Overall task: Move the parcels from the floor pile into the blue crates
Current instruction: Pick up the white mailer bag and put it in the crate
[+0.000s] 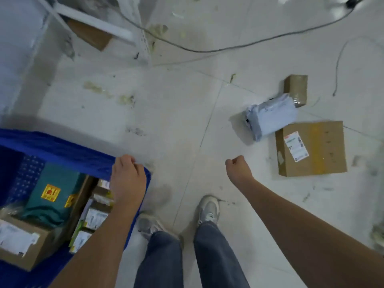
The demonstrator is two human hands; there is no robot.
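Note:
A blue crate stands at the lower left, holding a teal parcel, a brown box and several small labelled boxes. My left hand rests over the crate's near right corner, fingers curled, with nothing seen in it. My right hand hangs in a loose fist over bare floor, holding nothing. On the floor to the right lie three parcels: a flat brown box with a white label, a grey plastic mailer leaning on it, and a small taped brown box behind.
A white shelf frame with a brown box under it stands at the top left. A dark cable runs across the floor at the top, and a thinner wire curls at the right. My feet stand at bottom centre.

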